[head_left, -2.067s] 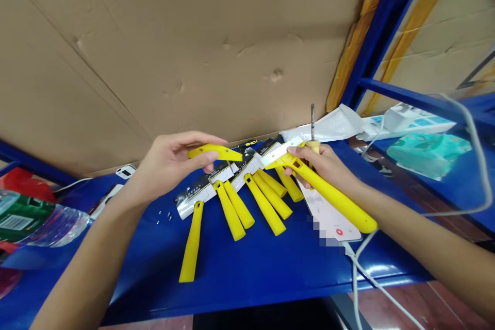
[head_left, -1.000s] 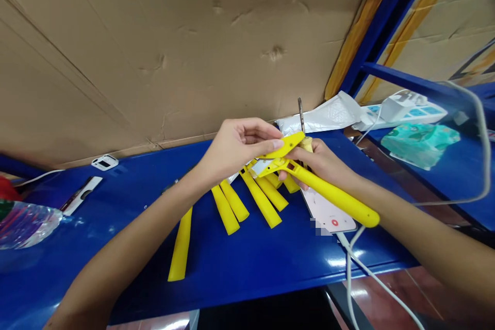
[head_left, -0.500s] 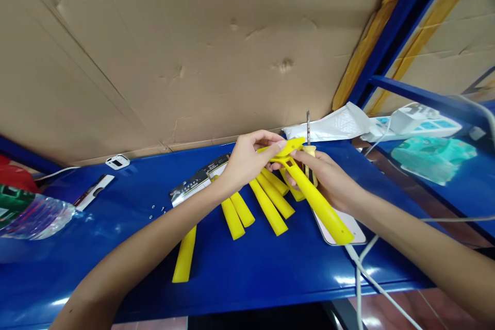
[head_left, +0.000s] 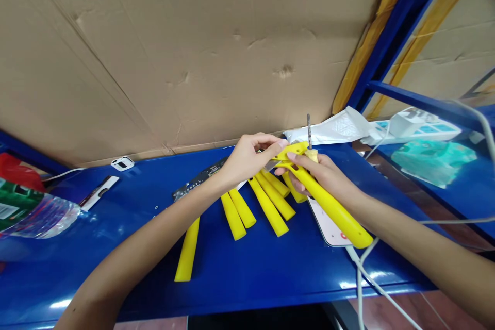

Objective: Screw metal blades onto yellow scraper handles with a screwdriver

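Above the table my left hand (head_left: pixel 249 157) pinches the head end of a yellow plastic scraper, at a small yellow cover piece (head_left: pixel 291 151) with small holes. My right hand (head_left: pixel 325 178) grips the same scraper by the top of its yellow handle (head_left: pixel 336 209), which slants down to the right. A screwdriver (head_left: pixel 309 131) is also tucked in the right hand, its shaft pointing up; its grip is mostly hidden. Something thin and greyish, perhaps a blade, shows by the scraper head. Several more yellow handles (head_left: pixel 268 209) lie beneath, their upper ends partly covered by my hands.
A phone (head_left: pixel 328 227) with a white cable (head_left: pixel 361 268) lies under the handle. Black printed packaging (head_left: pixel 199 183) sits behind my left forearm. Farther left are a bottle (head_left: pixel 42 214), a narrow box (head_left: pixel 99 192) and a small white device (head_left: pixel 122 163). A power strip (head_left: pixel 429 126) stands back right.
The scraper's handle end has swung a little to the right, and my right thumb now presses on the yellow cover piece. The view has shifted slightly.
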Demonstrator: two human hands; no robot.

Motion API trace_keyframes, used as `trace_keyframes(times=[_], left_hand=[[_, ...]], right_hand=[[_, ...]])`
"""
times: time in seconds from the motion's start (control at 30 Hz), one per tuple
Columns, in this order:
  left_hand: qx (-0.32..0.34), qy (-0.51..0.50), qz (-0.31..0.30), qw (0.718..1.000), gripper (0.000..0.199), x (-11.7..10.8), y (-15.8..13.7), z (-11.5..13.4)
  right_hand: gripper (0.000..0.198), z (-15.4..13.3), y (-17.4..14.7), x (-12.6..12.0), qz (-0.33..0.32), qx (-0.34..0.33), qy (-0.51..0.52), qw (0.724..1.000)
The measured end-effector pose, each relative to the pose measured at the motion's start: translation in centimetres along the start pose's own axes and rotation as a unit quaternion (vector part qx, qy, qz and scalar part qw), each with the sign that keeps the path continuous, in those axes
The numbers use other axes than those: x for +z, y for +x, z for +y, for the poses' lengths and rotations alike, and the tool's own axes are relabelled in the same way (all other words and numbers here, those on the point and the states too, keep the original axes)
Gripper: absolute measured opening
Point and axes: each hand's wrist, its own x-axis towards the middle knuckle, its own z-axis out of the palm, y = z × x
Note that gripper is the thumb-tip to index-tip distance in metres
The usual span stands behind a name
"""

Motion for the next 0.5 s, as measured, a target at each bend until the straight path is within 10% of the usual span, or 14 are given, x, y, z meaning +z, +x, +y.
trace_keyframes(times=[0.3,0.5], left_hand=[[-0.021,0.014,-0.153,0.988,0.045,-2.6,0.1,1.2],[0.098,0.189,0.056,0.976,0.038,0.1,-2.2,2.8]], right_hand=[[0.042,-1.8,-0.4,-0.1,-0.026,-0.024,-0.051,0.998],[0.036,-2.4,-0.1,-0.8,0.016,-0.051,-0.040,0.998]])
